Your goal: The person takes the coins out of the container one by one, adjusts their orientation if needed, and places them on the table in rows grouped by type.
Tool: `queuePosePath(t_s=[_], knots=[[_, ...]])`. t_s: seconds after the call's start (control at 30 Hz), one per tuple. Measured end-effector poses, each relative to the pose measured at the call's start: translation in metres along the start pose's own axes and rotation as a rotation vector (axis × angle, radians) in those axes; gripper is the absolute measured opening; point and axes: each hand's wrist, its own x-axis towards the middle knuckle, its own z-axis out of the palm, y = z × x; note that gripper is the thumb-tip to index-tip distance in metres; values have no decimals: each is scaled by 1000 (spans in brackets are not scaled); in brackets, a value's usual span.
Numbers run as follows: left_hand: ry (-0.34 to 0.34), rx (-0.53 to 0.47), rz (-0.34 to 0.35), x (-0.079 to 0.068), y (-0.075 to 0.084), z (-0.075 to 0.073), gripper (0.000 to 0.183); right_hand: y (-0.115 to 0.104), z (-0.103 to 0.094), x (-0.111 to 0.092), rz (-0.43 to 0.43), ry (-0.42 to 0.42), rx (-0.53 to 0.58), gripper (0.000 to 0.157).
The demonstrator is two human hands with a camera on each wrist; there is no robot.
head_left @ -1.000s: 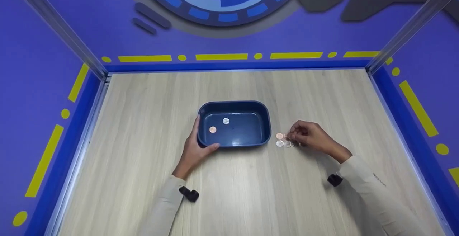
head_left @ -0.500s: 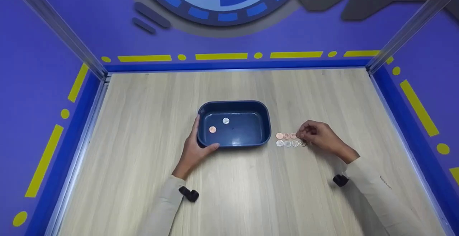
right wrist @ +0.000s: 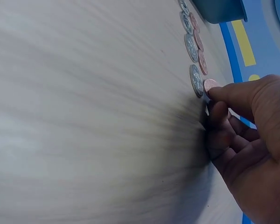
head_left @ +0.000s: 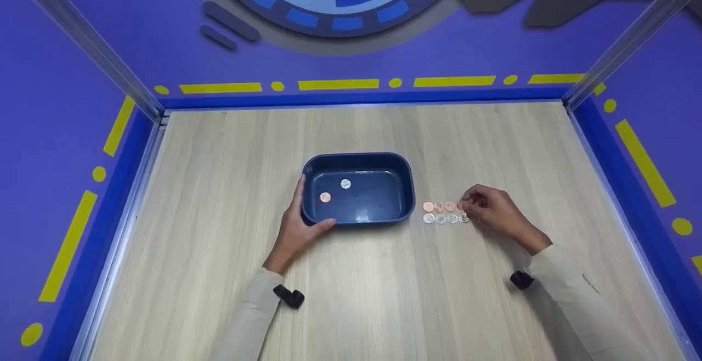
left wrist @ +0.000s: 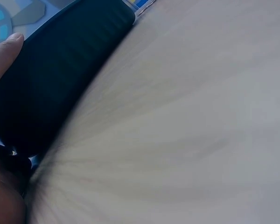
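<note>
A dark blue rectangular box (head_left: 378, 199) stands mid-table with one copper coin (head_left: 325, 197) and one silver coin (head_left: 345, 184) inside. My left hand (head_left: 296, 235) grips its left end, thumb on the near rim. In the left wrist view the thumb (left wrist: 10, 49) lies at the top edge of the box wall (left wrist: 60, 70). To the right of the box, my right hand (head_left: 496, 212) pinches a copper coin (right wrist: 211, 85) at the end of a copper row. A silver coin (right wrist: 196, 80) lies flat beside that one, close to the thumb.
Two short rows run right from the box: copper coins (head_left: 439, 207) behind, silver coins (head_left: 441, 219) in front. Blue panels (head_left: 351, 65) with yellow marks bound the wooden table (head_left: 362, 295) at the back and sides.
My right hand has moved right along the coins, uncovering more of both rows, and has reached the last copper coin. The left hand and the box stay in place.
</note>
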Motion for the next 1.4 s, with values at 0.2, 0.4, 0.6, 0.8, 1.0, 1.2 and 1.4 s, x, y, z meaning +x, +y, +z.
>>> queuePosePath(t_s=[0.2, 0.4, 0.6, 0.8, 1.0, 1.2, 1.4], knots=[[5, 0, 3, 3, -1, -1, 129, 0, 3, 1, -10, 34, -22, 8], [5, -8, 3, 2, -2, -2, 127, 0, 5, 0, -21, 21, -26, 10], [4, -16, -5, 0, -3, 0, 127, 1, 6, -1, -37, 34, -61, 10], [0, -10, -13, 0, -1, 1, 125, 2, 6, -4, -67, 50, -19, 10], [1, -17, -16, -1, 1, 2, 125, -12, 6, -1, -93, 71, 80, 10], [-3, -25, -12, -3, 1, 3, 125, -33, 12, 5, -168, 44, 125, 11], [-7, -66, 12, 1, 4, 2, 131, -55, 17, 14, -172, -17, 126, 12]])
